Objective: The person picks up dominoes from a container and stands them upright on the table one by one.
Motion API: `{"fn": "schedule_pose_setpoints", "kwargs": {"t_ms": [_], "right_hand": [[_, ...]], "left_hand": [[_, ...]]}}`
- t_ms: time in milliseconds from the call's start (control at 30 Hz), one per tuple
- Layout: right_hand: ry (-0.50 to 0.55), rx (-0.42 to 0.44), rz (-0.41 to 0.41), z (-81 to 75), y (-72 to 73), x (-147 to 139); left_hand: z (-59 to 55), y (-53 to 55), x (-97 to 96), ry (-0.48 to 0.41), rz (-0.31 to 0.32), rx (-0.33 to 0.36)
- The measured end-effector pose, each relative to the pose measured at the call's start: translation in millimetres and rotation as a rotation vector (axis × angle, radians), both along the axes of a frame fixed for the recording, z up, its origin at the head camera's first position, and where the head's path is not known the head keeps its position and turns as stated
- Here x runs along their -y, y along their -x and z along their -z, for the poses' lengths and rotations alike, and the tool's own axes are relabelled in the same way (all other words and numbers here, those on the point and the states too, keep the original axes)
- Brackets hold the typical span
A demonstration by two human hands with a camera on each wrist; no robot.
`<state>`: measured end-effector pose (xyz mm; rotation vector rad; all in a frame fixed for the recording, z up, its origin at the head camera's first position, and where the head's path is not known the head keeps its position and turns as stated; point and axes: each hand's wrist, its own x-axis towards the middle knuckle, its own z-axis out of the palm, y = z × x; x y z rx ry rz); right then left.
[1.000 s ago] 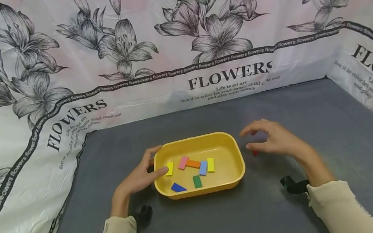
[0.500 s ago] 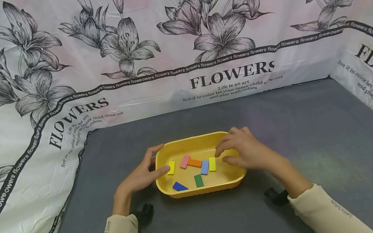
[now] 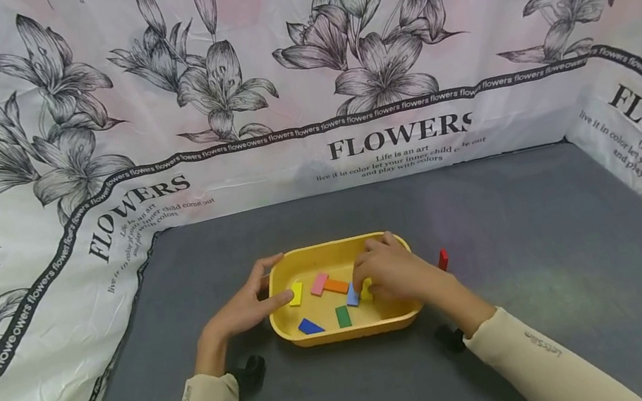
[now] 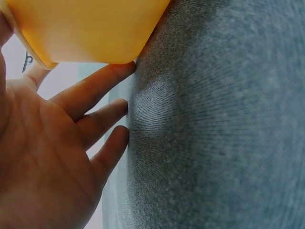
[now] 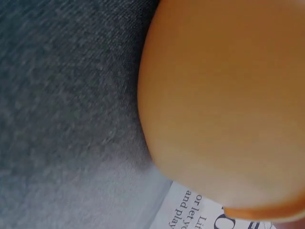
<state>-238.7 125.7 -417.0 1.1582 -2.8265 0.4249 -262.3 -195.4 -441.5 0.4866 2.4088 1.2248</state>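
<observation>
A yellow plastic tub (image 3: pixel 319 337) sits on the dark grey tabletop. My left hand (image 3: pixel 247 306) holds its left end, thumb over the rim on the inside and fingers outside; the left wrist view shows these fingers spread beside the tub's wall. Inside, my right hand (image 3: pixel 393 270) reaches down and pinches a yellow block (image 3: pixel 366 290), which its fingers partly cover. A light blue block (image 3: pixel 352 295) lies right beside those fingertips. In the right wrist view the tub's outer wall (image 5: pixel 224 105) hides the right hand's fingers.
Also in the tub are a pink block (image 3: pixel 319 284), an orange block (image 3: pixel 336 286), a green block (image 3: pixel 343 317), a dark blue block (image 3: pixel 309 326) and another yellow block (image 3: pixel 295 294). A red block (image 3: pixel 444 259) stands on the table right of the tub. Flower-printed cloth (image 3: pixel 264 167) borders the table.
My right hand has moved left from above the table beside the tub, then down into it, closing its fingers at the right-hand yellow block. The left hand stays at the tub's left end.
</observation>
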Motion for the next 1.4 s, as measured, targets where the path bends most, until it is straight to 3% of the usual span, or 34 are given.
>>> {"fn": "schedule_pose_setpoints", "kwargs": {"t_ms": [600, 1033, 1400], "right_hand": [[-0.072, 0.056, 0.027, 2.1, -1.8, 5.7], [-0.107, 0.095, 0.04, 1.6, -5.7, 4.6], [-0.14, 0.047, 0.045, 0.7, -8.4, 6.8]], "left_hand": [[-0.6, -0.2, -2.2, -0.016, 0.012, -0.001], [1.2, -1.7, -1.9, 0.009, -0.018, 0.0], [-0.2, -2.2, -2.3, 0.011, -0.025, 0.009]]}}
